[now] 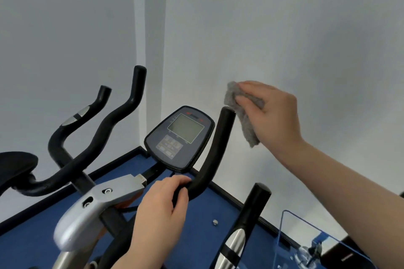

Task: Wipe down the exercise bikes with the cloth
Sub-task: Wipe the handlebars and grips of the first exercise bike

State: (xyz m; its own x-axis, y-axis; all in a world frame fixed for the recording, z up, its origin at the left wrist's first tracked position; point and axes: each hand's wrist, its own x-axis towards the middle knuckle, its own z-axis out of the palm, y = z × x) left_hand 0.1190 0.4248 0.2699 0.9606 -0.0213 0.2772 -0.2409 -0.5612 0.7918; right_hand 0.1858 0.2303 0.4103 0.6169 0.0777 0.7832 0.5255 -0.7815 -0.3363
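Pinching the grey cloth (244,113) in my right hand (273,116), right of centre in the frame, I hold it beside the top end of the black handlebar (215,150), its folds hanging against the foam tip. My left hand (161,209), at lower centre, has its fingers curled shut around the curved base of that same bar. The exercise bike's console (180,137) sits at centre, tilted toward me. A second bike's handlebars (96,137) rise at the left, over blue flooring (209,209).
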